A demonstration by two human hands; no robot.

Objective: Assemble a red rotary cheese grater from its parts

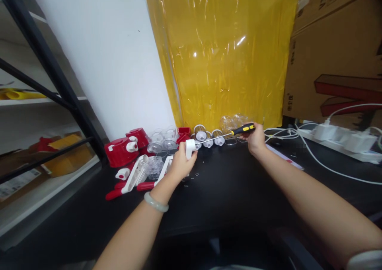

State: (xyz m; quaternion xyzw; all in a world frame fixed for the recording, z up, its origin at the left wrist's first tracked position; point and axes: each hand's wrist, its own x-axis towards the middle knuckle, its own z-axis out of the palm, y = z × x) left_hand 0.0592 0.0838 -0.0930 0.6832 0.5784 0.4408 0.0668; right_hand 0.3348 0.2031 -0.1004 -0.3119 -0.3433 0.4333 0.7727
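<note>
Left arm: reaches forward from the near left, forearm angled toward the middle of the black table (232,190), a pale green bangle (156,202) on the wrist.
Left hand (179,164): back of the hand toward the camera, fingers curled and pinching a small white plastic part (190,147), held just above the table surface.
Right arm: comes in from the near right corner and stretches farther than the left, wrist nearly straight.
Right hand (256,139): fingers wrapped around the black and yellow handle of a screwdriver (229,135), gripping it firmly.
Screwdriver: lies almost level, handle to the right, metal shaft running left, its tip meeting the white plastic part in the left hand.
White plastic part: centre of the scene, between the two hands, in front of the far row of pieces.
Left of the left hand: white and red handles (133,180) and a clear cup lie on the table, just beside the wrist.
Far left: red domed housings (121,151) with white knobs stand near the wall.
Far centre: clear cups (162,140) and small metal-coloured rollers (200,133) sit in a row against the yellow plastic sheet (221,55).
Right: white cables and a power strip (340,139) with plugs, well apart from the right hand; cardboard boxes (334,51) stand behind.
Table surface: tiny light specks lie scattered near the left hand.
</note>
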